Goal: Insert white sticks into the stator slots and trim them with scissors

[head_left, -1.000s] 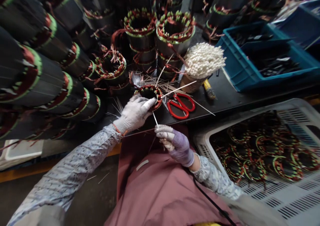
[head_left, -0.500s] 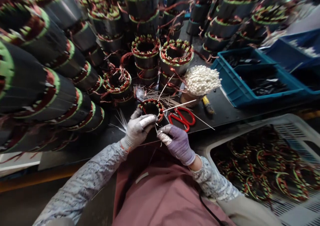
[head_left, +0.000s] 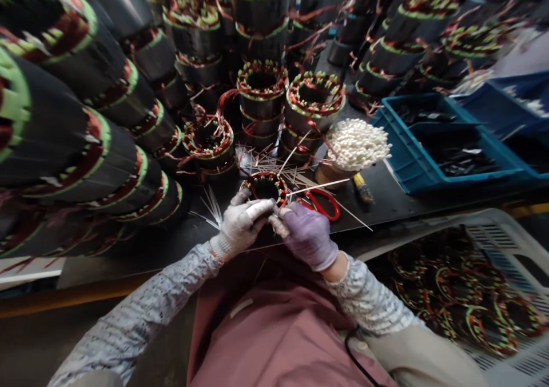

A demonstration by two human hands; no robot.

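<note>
A small motor stator (head_left: 265, 188) with red-brown copper windings stands at the bench's near edge. My left hand (head_left: 243, 221), in a whitish glove, is closed on its near left side, thumb at the rim. Against the near right rim, my right hand (head_left: 307, 232), in a purple glove, is pinched shut; whatever its fingertips hold is hidden. A long pale stick (head_left: 319, 187) juts rightward from the stator. Red-handled scissors (head_left: 326, 205) lie just beyond my right hand. Thin pale strips (head_left: 281, 164) are scattered behind the stator.
Stacked stators (head_left: 261, 98) crowd the back and left (head_left: 124, 164). A bundle of white sticks (head_left: 358, 142) stands in a brown holder, a yellow-handled tool (head_left: 362, 187) beside it. Blue bins (head_left: 401, 167) hold dark pieces. A pale crate (head_left: 500, 221) at lower right holds several wound rings.
My right hand has moved up and in to the stator's near rim, partly covering the scissors. The thin strip seen at its fingertips before is now hidden. My left hand keeps its hold.
</note>
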